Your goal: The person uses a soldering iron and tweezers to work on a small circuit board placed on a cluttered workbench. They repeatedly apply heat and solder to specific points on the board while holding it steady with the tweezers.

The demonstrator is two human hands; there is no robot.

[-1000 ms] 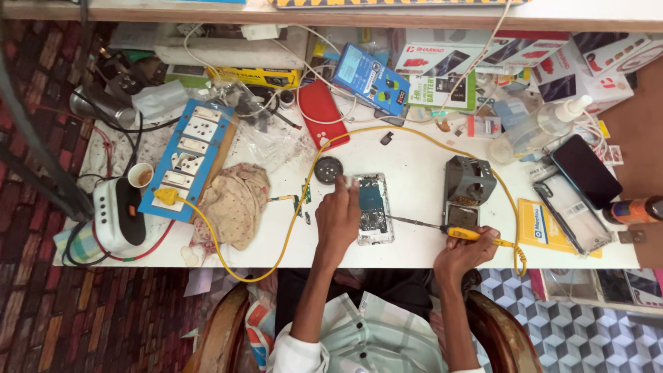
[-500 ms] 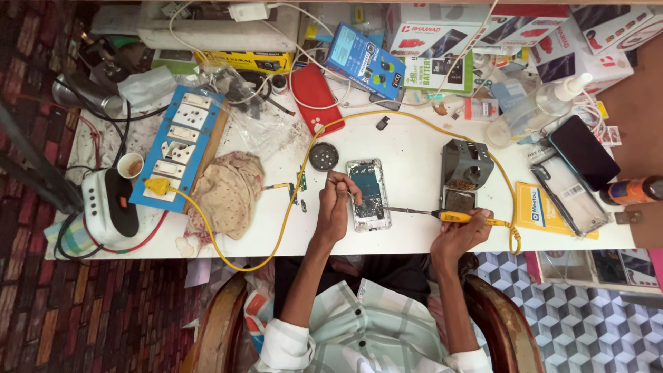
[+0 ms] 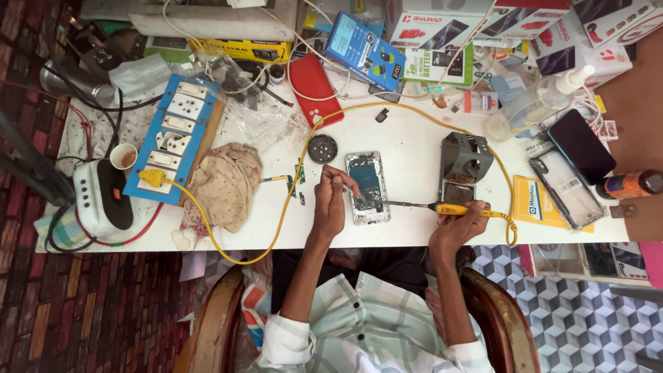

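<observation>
An opened phone point(image 3: 368, 186) with its innards showing lies flat on the white table point(image 3: 407, 138). My left hand point(image 3: 330, 206) rests at the phone's left edge, pinching thin metal tweezers point(image 3: 340, 182) whose tips point onto the phone. My right hand point(image 3: 456, 226) grips the yellow handle of a soldering iron point(image 3: 449, 208). Its thin shaft runs left, with the tip at the phone's lower right edge. The iron's yellow cable point(image 3: 276, 228) loops across the table to a blue switchboard point(image 3: 176, 138).
A grey metal iron stand point(image 3: 464, 166) sits right of the phone and a round black tin point(image 3: 322, 148) to its upper left. A crumpled cloth point(image 3: 224, 183) lies left. Two phones point(image 3: 566, 183), a spray bottle point(image 3: 532, 103), boxes and a red case point(image 3: 314, 79) crowd the back and right.
The view has shifted slightly, so the table sits higher in the picture. Both hands stay at the phone; my left hand has edged up a little along its left side.
</observation>
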